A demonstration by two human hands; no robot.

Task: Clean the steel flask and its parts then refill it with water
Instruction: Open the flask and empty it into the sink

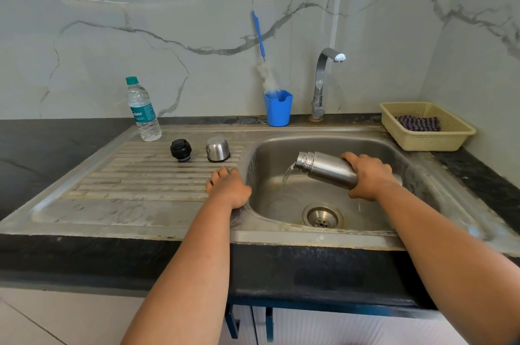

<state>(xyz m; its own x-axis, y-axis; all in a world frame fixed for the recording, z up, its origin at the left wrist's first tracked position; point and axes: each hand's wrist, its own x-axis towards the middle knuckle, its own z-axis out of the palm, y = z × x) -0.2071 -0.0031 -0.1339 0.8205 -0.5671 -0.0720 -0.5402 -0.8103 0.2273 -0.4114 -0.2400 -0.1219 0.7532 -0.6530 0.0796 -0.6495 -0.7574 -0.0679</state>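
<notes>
From the head view, the right hand (370,176) has its grip wrapped around the base end of the steel flask (327,169), which is tipped nearly level over the sink (405,164), mouth toward nine o'clock, and a thin stream of water (288,174) runs from the mouth into the basin. The left hand (228,187) rests on the draining board at the sink's nine o'clock rim, fingers loosely curled and holding nothing. By my reading this is the emptying or rinse-out step, early in the cleaning. The next move likely calls for tilting the flask further until it drains, then reaching for the bottle brush (263,63) at twelve o'clock. That brush stands head-down in a blue cup (278,110) beside the tap (322,83), which is not running. On the surface at ten o'clock of the flask sit the black stopper (181,150) and the steel cap (218,149), mouth down, near each other but apart. Farther out stands a capped plastic water bottle (143,110), apparently full. At two o'clock a cream basket (450,138) holds a folded dark cloth (419,124).
</notes>
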